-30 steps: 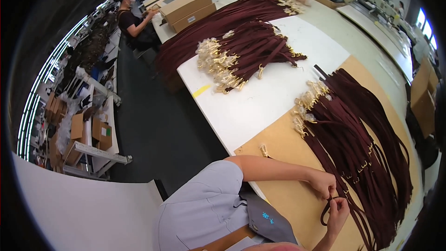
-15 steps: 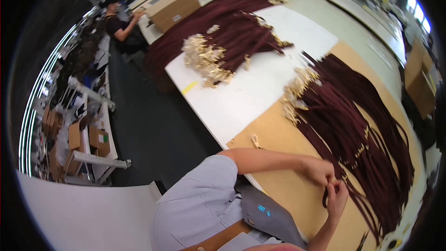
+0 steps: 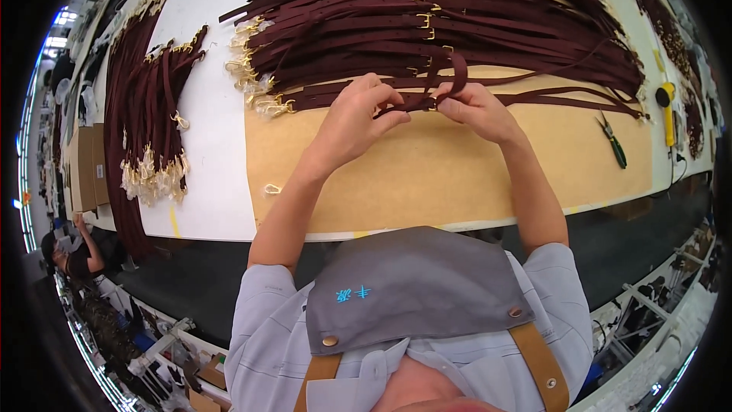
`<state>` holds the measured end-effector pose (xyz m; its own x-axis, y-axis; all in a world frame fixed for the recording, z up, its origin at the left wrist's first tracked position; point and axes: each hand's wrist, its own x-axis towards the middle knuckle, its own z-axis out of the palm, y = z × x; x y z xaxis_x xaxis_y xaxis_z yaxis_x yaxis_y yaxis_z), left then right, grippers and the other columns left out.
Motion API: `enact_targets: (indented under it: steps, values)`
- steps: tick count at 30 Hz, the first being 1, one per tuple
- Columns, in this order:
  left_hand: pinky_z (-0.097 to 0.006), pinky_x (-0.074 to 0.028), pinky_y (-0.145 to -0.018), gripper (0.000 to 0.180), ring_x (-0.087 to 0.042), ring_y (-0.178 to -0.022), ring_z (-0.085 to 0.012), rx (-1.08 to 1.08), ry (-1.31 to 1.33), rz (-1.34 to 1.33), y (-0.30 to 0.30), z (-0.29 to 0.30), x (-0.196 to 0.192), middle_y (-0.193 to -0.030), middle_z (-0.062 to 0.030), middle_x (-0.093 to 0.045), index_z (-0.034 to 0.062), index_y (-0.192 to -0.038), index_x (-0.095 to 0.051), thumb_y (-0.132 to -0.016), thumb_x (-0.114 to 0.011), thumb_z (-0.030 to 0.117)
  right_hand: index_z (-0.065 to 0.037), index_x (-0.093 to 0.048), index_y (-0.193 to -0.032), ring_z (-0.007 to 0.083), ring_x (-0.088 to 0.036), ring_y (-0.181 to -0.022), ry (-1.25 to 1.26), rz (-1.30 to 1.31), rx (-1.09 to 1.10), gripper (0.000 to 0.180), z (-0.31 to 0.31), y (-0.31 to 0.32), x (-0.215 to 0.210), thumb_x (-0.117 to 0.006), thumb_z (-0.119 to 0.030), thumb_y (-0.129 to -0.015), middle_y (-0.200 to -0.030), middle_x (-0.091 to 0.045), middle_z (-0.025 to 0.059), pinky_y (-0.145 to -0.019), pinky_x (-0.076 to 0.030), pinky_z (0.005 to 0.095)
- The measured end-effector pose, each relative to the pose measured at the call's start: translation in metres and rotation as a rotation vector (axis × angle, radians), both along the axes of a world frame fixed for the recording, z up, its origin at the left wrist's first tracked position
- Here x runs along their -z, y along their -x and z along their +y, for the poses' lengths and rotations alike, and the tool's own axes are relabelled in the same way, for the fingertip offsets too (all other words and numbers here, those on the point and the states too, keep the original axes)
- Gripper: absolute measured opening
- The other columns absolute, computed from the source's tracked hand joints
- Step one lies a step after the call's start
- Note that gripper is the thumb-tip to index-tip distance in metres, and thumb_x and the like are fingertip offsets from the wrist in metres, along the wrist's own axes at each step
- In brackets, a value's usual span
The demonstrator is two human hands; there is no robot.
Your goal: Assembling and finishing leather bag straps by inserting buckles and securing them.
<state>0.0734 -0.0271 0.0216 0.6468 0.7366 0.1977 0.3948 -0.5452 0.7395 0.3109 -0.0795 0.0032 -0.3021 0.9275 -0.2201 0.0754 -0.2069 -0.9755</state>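
My left hand (image 3: 358,120) pinches a dark maroon strap (image 3: 458,72) between thumb and fingers. My right hand (image 3: 479,112) grips the same strap at a small gold buckle (image 3: 433,102), and a loop of it curls up above those fingers. Just beyond both hands lies a wide bundle of maroon straps (image 3: 335,53) with a row of gold buckles across its middle. Plastic-wrapped gold snap hooks (image 3: 242,65) cluster at the bundle's left end. One loose snap hook (image 3: 272,189) rests on the tan sheet (image 3: 396,183), left of my left forearm.
Green-handled snips (image 3: 614,143) lie to the right, near a yellow and black tool (image 3: 668,114). Another pile of straps (image 3: 156,99) with hooks covers part of the white tabletop (image 3: 217,145) at left. Beyond it are a cardboard box (image 3: 88,168) and another person (image 3: 85,255).
The view has swung round, so the table now runs across it and both hands sit near the middle. They remain together at the strap, whose loop now stands up plainly.
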Motion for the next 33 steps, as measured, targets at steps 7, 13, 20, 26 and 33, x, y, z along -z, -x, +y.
enact_targets:
  steps: [7,13,20,26,33]
  values:
    - [-0.031,-0.041,-0.061,0.028,-0.049,-0.067,-0.016,-0.117,0.283,0.235,0.005,-0.014,-0.015,-0.078,-0.0063,-0.052,-0.0006,-0.086,-0.06,-0.076,-0.077,0.019,-0.004,-0.069,-0.088,0.0033,-0.043,-0.061,0.015,0.05,-0.032,0.015,-0.004,0.003,-0.003,-0.063,-0.018,-0.089,-0.07,-0.056,-0.0056,-0.054,-0.034,0.0204]
    - [-0.027,-0.037,-0.057,0.027,-0.041,-0.062,-0.0119,-0.048,0.07,-0.031,0.007,-0.02,-0.019,-0.072,-0.0028,-0.047,0.0002,-0.092,-0.057,-0.079,-0.075,0.016,-0.004,-0.07,-0.089,0.0032,-0.046,-0.062,-0.048,0.054,-0.083,0.013,-0.003,-0.001,0.003,-0.064,-0.016,-0.087,-0.07,-0.058,-0.0036,-0.055,-0.036,0.0203]
    - [-0.016,-0.032,-0.058,0.013,-0.04,-0.064,-0.0002,-0.163,0.513,-0.26,0.069,-0.001,-0.013,-0.072,0.0094,-0.042,0.0055,-0.096,-0.057,-0.086,-0.064,0.001,0.0,-0.07,-0.087,0.005,-0.05,-0.068,-0.174,-0.102,0.072,0.011,-0.01,-0.054,-0.014,-0.068,-0.01,-0.085,-0.073,-0.061,-0.0036,-0.062,-0.04,0.0218]
    - [-0.024,-0.038,-0.057,0.007,-0.041,-0.056,-0.0049,0.274,0.762,-0.951,0.082,0.012,-0.015,-0.064,0.0049,-0.045,0.0035,-0.096,-0.056,-0.094,-0.052,0.01,0.0,-0.07,-0.087,0.0051,-0.049,-0.067,-0.042,-0.038,0.008,0.015,-0.014,-0.074,-0.014,-0.073,-0.014,-0.083,-0.073,-0.06,-0.0036,-0.061,-0.04,0.0208]
    - [-0.026,-0.049,-0.084,0.026,-0.061,-0.095,-0.0124,0.36,0.85,-0.234,0.0,0.026,0.015,-0.105,-0.0083,-0.065,-0.0024,-0.116,-0.06,-0.096,-0.053,0.013,0.0,-0.07,-0.09,0.0052,-0.049,-0.066,-0.017,-0.068,-0.06,0.017,-0.01,-0.083,-0.023,-0.074,-0.015,-0.082,-0.075,-0.061,-0.0028,-0.059,-0.039,0.0203]
